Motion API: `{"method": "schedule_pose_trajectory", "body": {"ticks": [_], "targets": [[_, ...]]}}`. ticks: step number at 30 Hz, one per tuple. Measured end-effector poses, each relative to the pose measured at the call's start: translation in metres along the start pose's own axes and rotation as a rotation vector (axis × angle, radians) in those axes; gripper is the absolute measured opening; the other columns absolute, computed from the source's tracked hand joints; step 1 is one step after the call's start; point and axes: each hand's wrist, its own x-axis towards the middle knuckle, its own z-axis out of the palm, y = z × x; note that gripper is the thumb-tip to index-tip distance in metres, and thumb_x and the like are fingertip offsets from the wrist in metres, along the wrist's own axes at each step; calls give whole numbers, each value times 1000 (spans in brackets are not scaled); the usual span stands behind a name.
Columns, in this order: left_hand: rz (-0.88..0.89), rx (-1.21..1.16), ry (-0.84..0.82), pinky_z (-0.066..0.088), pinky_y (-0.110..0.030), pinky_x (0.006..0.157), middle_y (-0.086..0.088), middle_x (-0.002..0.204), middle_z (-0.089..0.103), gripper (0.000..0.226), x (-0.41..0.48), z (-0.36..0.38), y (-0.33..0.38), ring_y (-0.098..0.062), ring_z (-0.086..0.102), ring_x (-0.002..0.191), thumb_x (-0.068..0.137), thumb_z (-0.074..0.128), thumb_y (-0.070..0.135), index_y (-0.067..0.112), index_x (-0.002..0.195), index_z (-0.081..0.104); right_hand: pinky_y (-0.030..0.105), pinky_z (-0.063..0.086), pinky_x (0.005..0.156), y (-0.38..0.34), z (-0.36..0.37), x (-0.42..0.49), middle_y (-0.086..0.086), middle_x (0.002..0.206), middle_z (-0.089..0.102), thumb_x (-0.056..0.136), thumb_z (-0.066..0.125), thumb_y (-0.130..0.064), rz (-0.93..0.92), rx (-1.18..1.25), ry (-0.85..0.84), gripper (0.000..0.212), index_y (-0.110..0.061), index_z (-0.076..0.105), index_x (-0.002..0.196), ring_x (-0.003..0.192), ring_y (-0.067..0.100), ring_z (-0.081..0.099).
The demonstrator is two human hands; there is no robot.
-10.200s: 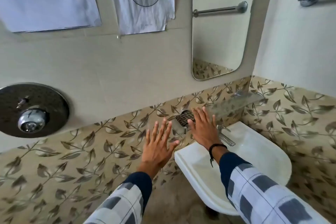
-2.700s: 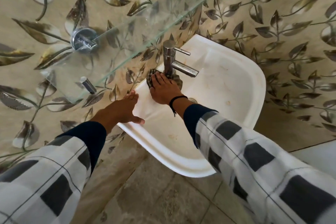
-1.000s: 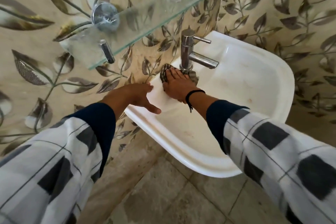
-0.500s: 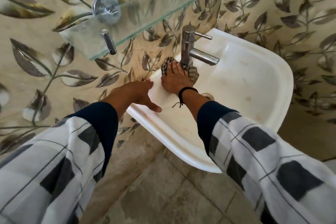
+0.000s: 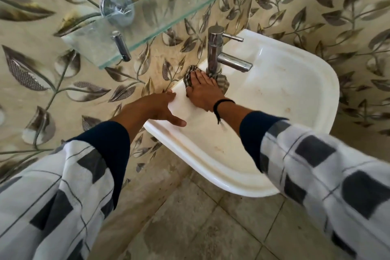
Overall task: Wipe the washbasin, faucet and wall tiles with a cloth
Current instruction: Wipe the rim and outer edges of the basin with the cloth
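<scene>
The white ceramic washbasin [image 5: 211,160] juts from the beige leaf-patterned wall tiles [image 5: 42,74], and the upright chrome faucet [image 5: 215,48] stands on its back ledge. Above the faucet a clear glass shelf [image 5: 160,6] overhangs, leaving only a narrow band of ledge and wall beneath its edge. Beyond the faucet's spout the bowl lies open out to the curved front rim. The brown-grey checked cloth [image 5: 223,82] is bunched on the ledge, touching the faucet's base. The right hand [image 5: 203,93] presses flat on it, fingers straight, tips at the faucet's foot, with cloth showing on both sides of them. Left of the faucet, the left hand [image 5: 156,107] rests outstretched on the basin's corner, thumb splayed along the rim, grasping nothing.
</scene>
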Motion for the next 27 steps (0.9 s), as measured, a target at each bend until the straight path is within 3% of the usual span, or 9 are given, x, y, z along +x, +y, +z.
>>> {"method": "schedule_pose_trajectory", "body": {"ticks": [10,16,20,23,27], "targets": [[26,-121,5,14,-32,116,5,160,11,109,1,1,-14,-16,15,146,72,72,58,27,155,7,38,-1,122,16,-5,-10,0,167,-1,106,22,-38,-101,-43,-6,59,-19,7,160,153,16,-1],[42,-149,7,13,-31,117,7,160,9,108,1,5,-16,-14,15,146,73,68,62,29,154,6,40,-2,123,-6,5,-2,5,167,-2,104,24,-38,52,8,47,64,-13,6,159,154,20,-3],[35,-146,13,14,-31,117,5,161,11,107,1,6,-17,-15,16,146,73,67,63,29,154,6,40,-4,122,-7,-8,5,3,166,-12,104,22,-39,103,3,-71,66,-14,-3,159,153,19,-10],[47,-157,33,18,-30,114,3,160,14,107,-2,8,-12,-16,20,145,75,70,59,25,154,7,41,-4,123,-27,-9,11,7,165,-16,104,22,-35,221,9,-44,67,-9,-8,158,153,22,-13],[36,-169,36,21,-31,113,0,160,16,112,-2,9,-12,-19,23,144,72,72,60,26,154,5,41,-3,123,-24,-11,8,7,166,-13,104,23,-32,192,48,-71,66,-8,-5,158,153,23,-10]]}}
